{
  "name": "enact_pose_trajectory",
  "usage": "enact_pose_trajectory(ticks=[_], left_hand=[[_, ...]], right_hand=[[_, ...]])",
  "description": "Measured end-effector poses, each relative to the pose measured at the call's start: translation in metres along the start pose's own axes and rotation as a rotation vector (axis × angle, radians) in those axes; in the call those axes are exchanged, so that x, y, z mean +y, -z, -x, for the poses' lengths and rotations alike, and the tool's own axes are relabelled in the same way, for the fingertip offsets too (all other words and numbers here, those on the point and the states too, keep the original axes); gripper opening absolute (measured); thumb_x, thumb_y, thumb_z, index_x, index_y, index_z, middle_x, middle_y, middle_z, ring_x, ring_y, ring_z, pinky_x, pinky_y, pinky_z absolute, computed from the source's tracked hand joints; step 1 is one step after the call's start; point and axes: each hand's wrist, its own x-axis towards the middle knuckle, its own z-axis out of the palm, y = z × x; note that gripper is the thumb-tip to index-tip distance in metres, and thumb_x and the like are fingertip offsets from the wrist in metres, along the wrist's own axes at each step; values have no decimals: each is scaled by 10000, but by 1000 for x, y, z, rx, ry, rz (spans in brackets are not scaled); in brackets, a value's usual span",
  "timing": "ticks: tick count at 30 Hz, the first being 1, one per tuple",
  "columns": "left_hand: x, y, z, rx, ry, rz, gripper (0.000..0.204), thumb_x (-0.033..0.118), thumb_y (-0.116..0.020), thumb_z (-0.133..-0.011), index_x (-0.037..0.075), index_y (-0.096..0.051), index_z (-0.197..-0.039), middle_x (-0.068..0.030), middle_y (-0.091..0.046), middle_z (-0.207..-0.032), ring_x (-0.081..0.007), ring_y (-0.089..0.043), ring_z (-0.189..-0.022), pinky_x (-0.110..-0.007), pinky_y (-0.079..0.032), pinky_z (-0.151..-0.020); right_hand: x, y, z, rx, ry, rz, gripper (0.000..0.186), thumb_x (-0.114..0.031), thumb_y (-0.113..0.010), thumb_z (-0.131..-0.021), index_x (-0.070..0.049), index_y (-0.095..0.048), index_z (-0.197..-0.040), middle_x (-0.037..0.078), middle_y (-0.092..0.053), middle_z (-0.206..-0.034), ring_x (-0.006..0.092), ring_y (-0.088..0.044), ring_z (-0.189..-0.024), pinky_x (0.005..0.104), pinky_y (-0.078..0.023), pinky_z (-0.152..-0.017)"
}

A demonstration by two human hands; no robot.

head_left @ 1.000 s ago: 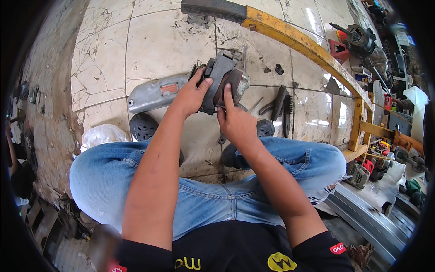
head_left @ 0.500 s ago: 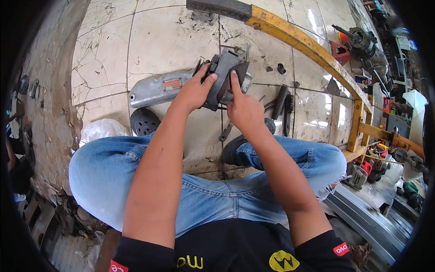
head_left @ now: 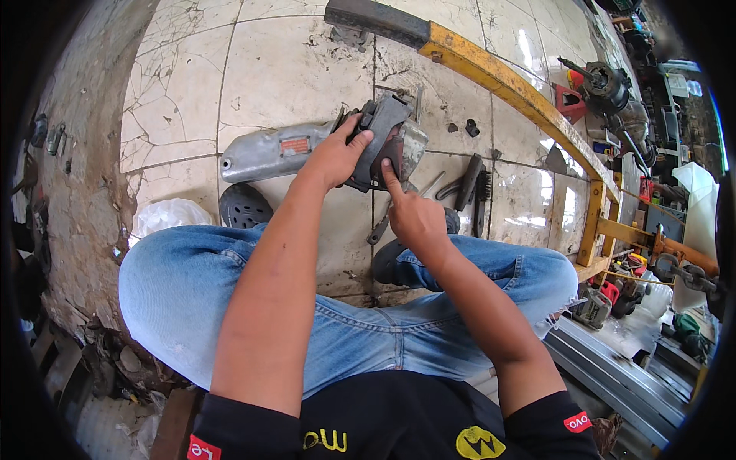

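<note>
"Where is the right hand [head_left: 418,221] reaching?"

"Forward-left: its index finger is touching a reddish-brown sheet [head_left: 393,146] lying against a grey metal part [head_left: 389,115]. Whether its curled fingers are holding anything, one cannot tell."

"And the left hand [head_left: 337,159]?"

"It is gripping the part's left side; the long axis is slanting away rightward. Below, a silver housing [head_left: 264,159] is lying on the tiled floor [head_left: 284,77]."

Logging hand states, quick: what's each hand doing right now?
Left hand: closed on the dark grey part.
Right hand: index finger extended onto the reddish-brown piece, other fingers curled; cannot tell whether they hold anything.
</note>
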Motion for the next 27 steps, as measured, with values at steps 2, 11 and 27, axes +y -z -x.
enact_pose_trajectory(ticks=[2, 11, 27], left_hand=[[4, 0, 5, -18, 14, 15, 602, 472, -502, -996, 167, -383, -1502, -224, -558, -1369, -365, -550, -1252, -385, -425, -1029], [5, 0, 1, -27, 41, 25, 607, 470, -507, -994, 171, -377, -1507, -231, -569, -1353, -372, -558, -1239, -382, -432, -1020], [7, -3, 3, -34, 68, 13, 626, 486, -502, -991, 171, -362, -1513, -238, -554, -1367, -388, -543, -1255, -395, -423, -1032]], right_hand=[[1, 0, 0, 20, -7, -15, 812, -131, -573, -849, -238, -207, -1566, 188, -679, -759, 378, -674, -648, 496, -529, -570], [-2, 9, -8, -5, -53, -35, 773, -126, -534, -885, -319, -209, -1560, 178, -690, -834, 373, -691, -696, 497, -538, -594], [-20, -14, 4, 12, -192, -230, 905, -109, -566, -807, -159, -102, -1582, 214, -692, -840, 410, -670, -682, 535, -523, -615]])
